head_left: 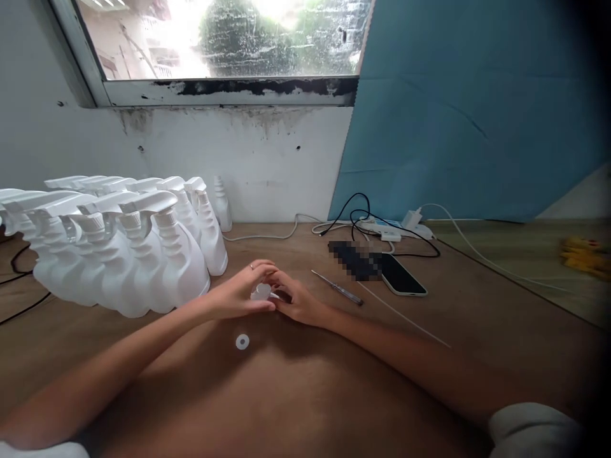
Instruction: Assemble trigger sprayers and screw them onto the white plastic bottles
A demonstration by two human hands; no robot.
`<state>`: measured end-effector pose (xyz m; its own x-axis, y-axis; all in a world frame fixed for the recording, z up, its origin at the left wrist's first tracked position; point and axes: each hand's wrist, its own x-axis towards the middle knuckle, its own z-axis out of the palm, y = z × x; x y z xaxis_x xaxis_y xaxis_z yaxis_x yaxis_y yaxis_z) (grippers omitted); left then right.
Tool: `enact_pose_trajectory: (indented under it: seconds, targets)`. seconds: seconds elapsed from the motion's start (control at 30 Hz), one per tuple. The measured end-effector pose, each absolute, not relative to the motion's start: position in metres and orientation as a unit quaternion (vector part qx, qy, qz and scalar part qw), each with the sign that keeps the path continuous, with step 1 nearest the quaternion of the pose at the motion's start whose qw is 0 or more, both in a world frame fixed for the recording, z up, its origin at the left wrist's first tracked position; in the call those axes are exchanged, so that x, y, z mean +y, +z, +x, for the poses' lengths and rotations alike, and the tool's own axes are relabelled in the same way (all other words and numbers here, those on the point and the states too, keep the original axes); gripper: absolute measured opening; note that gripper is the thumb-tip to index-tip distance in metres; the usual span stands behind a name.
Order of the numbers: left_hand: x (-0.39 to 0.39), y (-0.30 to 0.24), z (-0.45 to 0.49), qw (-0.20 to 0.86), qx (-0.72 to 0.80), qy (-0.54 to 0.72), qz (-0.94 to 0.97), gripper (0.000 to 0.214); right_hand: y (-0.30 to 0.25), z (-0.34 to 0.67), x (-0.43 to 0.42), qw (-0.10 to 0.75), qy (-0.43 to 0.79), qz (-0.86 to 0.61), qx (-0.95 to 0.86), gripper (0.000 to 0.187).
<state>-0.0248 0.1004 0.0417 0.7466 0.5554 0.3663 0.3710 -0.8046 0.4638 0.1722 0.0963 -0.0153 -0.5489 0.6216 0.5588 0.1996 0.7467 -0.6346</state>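
Note:
My left hand (245,289) and my right hand (296,300) meet over the middle of the table. Between them is a small white plastic piece (261,292) with a round, cap-like end. The left fingers and thumb curl around its near side, while the right fingers close on its narrower end. Fingers cover much of the piece, so its exact kind does not show. Just below the hands, a flat white ring (242,334) with a grey centre lies on the wood. Right of my right hand rests a screwdriver (338,287) with a thin shaft.
White spray bottles (143,267) stand crowded at the left, and a bottle without a sprayer (222,207) stands behind them. At right lie a phone (403,276), a blurred-out dark object (353,259), a thin white tube (405,316), and a power strip (424,230) with cables.

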Motion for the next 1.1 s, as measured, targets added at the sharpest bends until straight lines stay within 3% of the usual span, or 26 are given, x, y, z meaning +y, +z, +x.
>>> enact_pose_trajectory:
  seconds: [0.1,0.2,0.27,0.33,0.43,0.53,0.73,0.87,0.97,1.1]
  targets:
    - [0.106,0.01,-0.028,0.227,0.291,0.283,0.885,0.059,-0.015,0.175,0.092,0.452,0.158,-0.261,-0.838,0.03]
    - [0.104,0.003,-0.028,0.2,0.331,0.291,0.875,0.044,-0.013,0.173,0.083,0.49,0.008,-0.258,-0.832,0.021]
    - [0.103,0.003,-0.027,0.174,0.341,0.285,0.879,0.027,-0.012,0.169,0.073,0.451,-0.026,-0.215,-0.866,0.011]
    - [0.102,0.003,-0.026,0.156,0.34,0.283,0.883,0.018,-0.01,0.161,0.062,0.368,-0.021,-0.154,-0.917,0.013]
    - [0.103,0.003,-0.028,0.129,0.336,0.277,0.891,0.026,-0.008,0.151,0.05,0.26,-0.01,-0.109,-0.959,0.026]
    - [0.104,0.004,-0.034,0.079,0.328,0.261,0.905,0.036,-0.007,0.148,0.048,0.228,-0.012,-0.105,-0.968,0.023]
    - [0.098,-0.002,-0.036,0.096,0.298,0.292,0.904,0.04,-0.01,0.162,0.053,0.265,-0.053,-0.076,-0.96,0.016]
    - [0.091,-0.008,-0.027,0.126,0.337,0.349,0.866,0.044,-0.01,0.181,0.058,0.381,-0.08,-0.097,-0.916,0.007]
    - [0.085,-0.01,-0.02,0.165,0.333,0.352,0.859,0.048,-0.009,0.192,0.063,0.473,-0.076,-0.161,-0.863,0.012]
    - [0.079,-0.013,-0.015,0.208,0.335,0.353,0.848,0.048,-0.009,0.193,0.069,0.49,-0.059,-0.202,-0.846,0.014]
